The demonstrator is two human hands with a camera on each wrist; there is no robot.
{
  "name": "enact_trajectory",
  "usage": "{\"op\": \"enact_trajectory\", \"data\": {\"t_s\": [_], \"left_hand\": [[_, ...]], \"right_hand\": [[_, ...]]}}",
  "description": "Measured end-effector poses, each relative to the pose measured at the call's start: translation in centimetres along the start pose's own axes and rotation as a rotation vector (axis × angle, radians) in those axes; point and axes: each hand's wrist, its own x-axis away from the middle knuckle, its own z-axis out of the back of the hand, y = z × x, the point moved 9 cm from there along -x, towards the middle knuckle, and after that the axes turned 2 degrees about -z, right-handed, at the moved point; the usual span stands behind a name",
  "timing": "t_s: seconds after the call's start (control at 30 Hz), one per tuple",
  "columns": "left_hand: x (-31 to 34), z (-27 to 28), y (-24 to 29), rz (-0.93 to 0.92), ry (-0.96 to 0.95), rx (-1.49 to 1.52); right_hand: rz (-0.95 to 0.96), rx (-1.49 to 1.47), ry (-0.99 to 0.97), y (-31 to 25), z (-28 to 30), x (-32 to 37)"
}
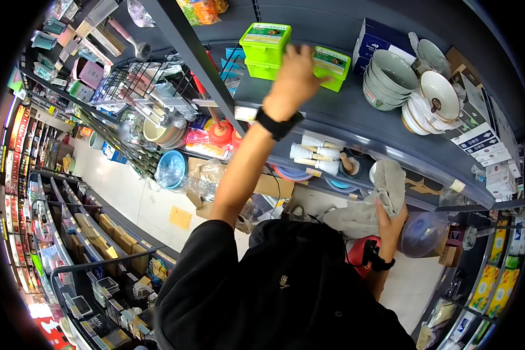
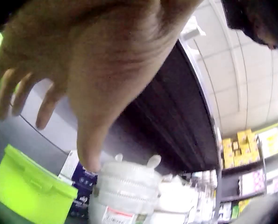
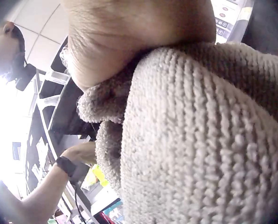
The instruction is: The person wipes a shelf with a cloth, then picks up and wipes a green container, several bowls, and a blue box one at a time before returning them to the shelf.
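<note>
My left hand (image 1: 297, 79) reaches over the shelf with its fingers spread, between two sets of lime-green plastic boxes. Its fingertips overlap the right side of the stacked green boxes (image 1: 265, 49); the thumb points toward the single green box (image 1: 332, 67). In the left wrist view that single box (image 2: 34, 189) stands below the loosely extended fingers (image 2: 48, 105). Lower right, my right hand (image 1: 391, 224) grips a bunched grey towel (image 1: 389, 184), which hangs partly down to the left. Close up in the right wrist view, the ribbed towel (image 3: 195, 135) covers the fingers.
Stacked grey-green bowls (image 1: 388, 79) and plastic-wrapped white bowls (image 1: 437, 96) stand right of the boxes. A dark upright post (image 1: 186, 52) rises at the left. Below, the lower shelf holds white brushes (image 1: 318, 154); a blue basin (image 1: 171, 169) sits on the floor.
</note>
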Motion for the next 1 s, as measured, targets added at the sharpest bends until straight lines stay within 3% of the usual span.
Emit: {"op": "enact_trajectory", "data": {"t_s": [0.07, 0.13, 0.2, 0.27, 0.37, 0.43, 0.53, 0.6, 0.63, 0.7, 0.77, 0.83, 0.87, 0.97, 1.0], "left_hand": [[-2.1, 6.1, -2.5, 0.034, 0.204, 0.146], [-2.7, 8.9, -4.7, 0.194, 0.330, -0.225], [-3.8, 8.5, -7.8, 0.290, 0.281, -0.106], [-4.2, 4.9, -10.2, 0.397, -0.055, -0.116], [-4.1, 5.2, -10.1, 0.389, -0.034, -0.155], [-3.8, 6.4, -8.3, 0.423, -0.036, -0.157], [-2.0, 8.3, -1.3, 0.363, -0.083, 0.104], [-1.1, 7.5, 2.9, 0.302, -0.173, 0.120], [-0.5, 7.3, 4.9, 0.293, -0.204, 0.136], [-0.2, 6.8, 7.5, 0.228, -0.245, 0.204], [0.1, 7.7, 9.3, 0.125, -0.136, 0.064], [0.1, 8.8, 9.6, 0.082, -0.038, -0.047], [0.1, 8.9, 8.7, 0.134, -0.072, 0.020], [-1.0, 9.7, 5.4, 0.214, -0.097, 0.085], [-1.0, 9.8, 3.9, 0.251, -0.117, 0.089]], "right_hand": [[-0.017, -0.019, 0.018, 0.6, 0.4, 0.2], [-0.041, -0.026, 0.025, 1.0, 0.7, 1.0], [-0.078, -0.071, -0.018, 1.0, 0.2, 0.6], [-0.011, -0.042, -0.037, -0.2, -0.3, 0.0], [0.059, -0.021, -0.081, -2.0, -1.2, -0.5], [0.062, -0.030, -0.088, -3.9, -1.7, -1.2], [0.368, 0.121, -0.100, -10.5, -3.2, -2.9], [0.670, 0.369, -0.046, -14.7, -4.8, -3.5], [0.732, 0.400, -0.023, -17.7, -6.1, -3.6], [0.692, 0.463, -0.126, -19.2, -9.2, -4.9], [0.643, 0.550, -0.179, -18.5, -10.6, -5.1], [0.381, 0.759, -0.388, -13.2, -13.1, -5.8], [0.384, 0.756, -0.393, -11.4, -13.2, -5.2], [0.494, 0.575, -0.374, -8.9, -10.4, -3.7], [0.357, 0.352, -0.413, -7.7, -9.1, -3.4]]}}
